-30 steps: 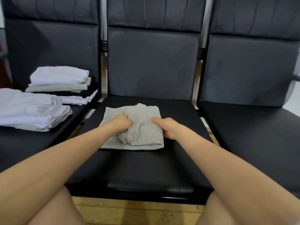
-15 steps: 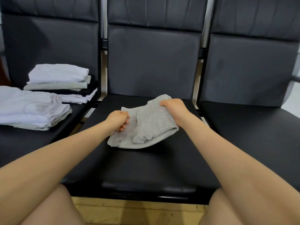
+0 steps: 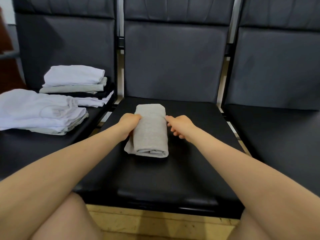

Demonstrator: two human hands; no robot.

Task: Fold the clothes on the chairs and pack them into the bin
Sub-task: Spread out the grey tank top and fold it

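Note:
A grey garment (image 3: 150, 130), folded into a narrow thick bundle, lies lengthwise on the seat of the middle black chair (image 3: 173, 170). My left hand (image 3: 129, 122) grips its left edge with the fingers tucked under the fold. My right hand (image 3: 179, 125) hovers just right of the bundle, fingers loosely curled, holding nothing; its fingertip is close to the cloth's right edge. No bin is in view.
On the left chair (image 3: 34, 148) sit two stacks of folded clothes: a white pile (image 3: 38, 111) in front and a mixed white, grey and black stack (image 3: 76, 84) behind it. The right chair (image 3: 277, 127) has a bare seat. My knees show at the bottom.
My right hand carried the right half of the grey garment over to the left, then let go and drew back to the right. The garment is now a narrow bundle.

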